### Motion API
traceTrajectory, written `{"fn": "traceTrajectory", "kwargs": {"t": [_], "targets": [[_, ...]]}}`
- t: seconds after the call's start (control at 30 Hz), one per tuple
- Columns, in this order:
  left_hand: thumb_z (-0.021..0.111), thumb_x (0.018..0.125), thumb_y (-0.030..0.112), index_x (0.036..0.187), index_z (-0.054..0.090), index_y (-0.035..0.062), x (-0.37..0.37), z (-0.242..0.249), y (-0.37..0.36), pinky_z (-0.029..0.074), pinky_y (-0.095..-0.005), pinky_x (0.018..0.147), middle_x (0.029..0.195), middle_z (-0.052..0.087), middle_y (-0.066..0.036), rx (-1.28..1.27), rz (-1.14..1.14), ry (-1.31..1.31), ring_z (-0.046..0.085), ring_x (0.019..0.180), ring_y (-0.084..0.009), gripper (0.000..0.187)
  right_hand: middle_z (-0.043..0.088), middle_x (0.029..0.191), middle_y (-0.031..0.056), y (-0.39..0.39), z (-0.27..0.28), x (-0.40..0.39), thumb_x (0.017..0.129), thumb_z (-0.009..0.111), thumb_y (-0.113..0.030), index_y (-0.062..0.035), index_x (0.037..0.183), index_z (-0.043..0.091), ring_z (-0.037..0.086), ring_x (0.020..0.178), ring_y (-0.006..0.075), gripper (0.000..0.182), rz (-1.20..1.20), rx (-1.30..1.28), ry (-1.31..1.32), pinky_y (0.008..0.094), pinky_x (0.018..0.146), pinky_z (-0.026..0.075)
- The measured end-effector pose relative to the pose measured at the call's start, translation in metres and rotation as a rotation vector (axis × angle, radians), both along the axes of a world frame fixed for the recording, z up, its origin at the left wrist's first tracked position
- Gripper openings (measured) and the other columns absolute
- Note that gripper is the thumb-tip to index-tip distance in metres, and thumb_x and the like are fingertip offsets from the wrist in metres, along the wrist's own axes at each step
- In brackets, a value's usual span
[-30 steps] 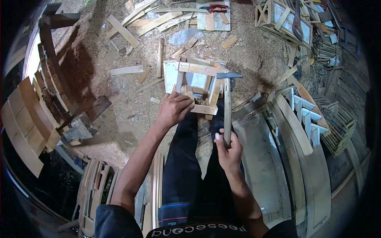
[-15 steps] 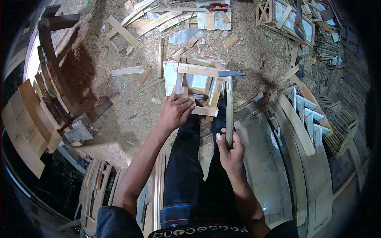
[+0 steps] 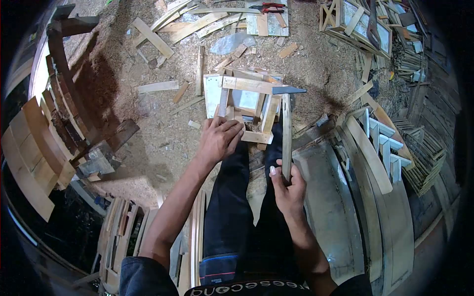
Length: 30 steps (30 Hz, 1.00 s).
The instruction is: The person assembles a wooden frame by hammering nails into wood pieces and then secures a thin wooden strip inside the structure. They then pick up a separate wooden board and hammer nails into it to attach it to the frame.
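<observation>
A small open frame of pale wood strips (image 3: 247, 86) rests just beyond my knees. Its near left corner is under the curled fingers of my left hand (image 3: 220, 139), which grips it there; the fingers hide that joint. My right hand (image 3: 289, 191) is closed around the lower end of the wooden handle of a hammer (image 3: 286, 133). The hammer stands nearly lengthwise along the frame's right side, its dark metal head (image 3: 288, 90) at the frame's far right corner. Beneath the frame a board with a pale face (image 3: 212, 93) shows partly.
Sawdust and loose strips (image 3: 158, 88) cover the ground. Red-handled pliers (image 3: 271, 7) lie on a board at the back. A mirrored wooden frame (image 3: 354, 27) sits far right. White-edged wood pieces (image 3: 382, 138) and curved planks (image 3: 365, 192) flank my right; stacked boards (image 3: 34, 163) stand left.
</observation>
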<state>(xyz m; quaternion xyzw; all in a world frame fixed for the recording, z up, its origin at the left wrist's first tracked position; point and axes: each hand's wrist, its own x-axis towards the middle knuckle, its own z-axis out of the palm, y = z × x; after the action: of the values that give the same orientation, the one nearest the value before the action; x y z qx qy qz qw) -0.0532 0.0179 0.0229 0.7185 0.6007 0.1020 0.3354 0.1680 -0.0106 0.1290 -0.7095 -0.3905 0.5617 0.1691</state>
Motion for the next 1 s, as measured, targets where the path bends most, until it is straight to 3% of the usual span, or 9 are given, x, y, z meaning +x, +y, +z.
{"fn": "traceTrajectory", "kwargs": {"t": [0.2, 1.0], "targets": [[0.068, 0.088, 0.034, 0.11, 0.07, 0.011, -0.004, 0.001, -0.001, 0.042, -0.0396, 0.088, 0.111, 0.07, -0.002, 0.004, -0.081, 0.041, 0.058, 0.098, -0.0245, 0.032, 0.067, 0.079, 0.003, -0.004, -0.002, 0.0, 0.093, 0.068, -0.017, 0.0, 0.112, 0.06, 0.059, 0.065, 0.0044, 0.027, 0.002, -0.011, 0.005, 0.0222, 0.056, 0.049], [0.065, 0.091, 0.031, 0.112, 0.068, 0.0116, -0.002, -0.002, -0.005, 0.04, -0.0413, 0.093, 0.114, 0.068, -0.003, 0.008, -0.097, 0.095, 0.058, 0.103, -0.024, 0.029, 0.069, 0.082, 0.0072, 0.003, -0.002, -0.005, 0.092, 0.068, -0.015, 0.0013, 0.113, 0.06, 0.065, 0.071, 0.0095, 0.028, 0.041, -0.048, -0.006, 0.0262, 0.061, 0.053]]}}
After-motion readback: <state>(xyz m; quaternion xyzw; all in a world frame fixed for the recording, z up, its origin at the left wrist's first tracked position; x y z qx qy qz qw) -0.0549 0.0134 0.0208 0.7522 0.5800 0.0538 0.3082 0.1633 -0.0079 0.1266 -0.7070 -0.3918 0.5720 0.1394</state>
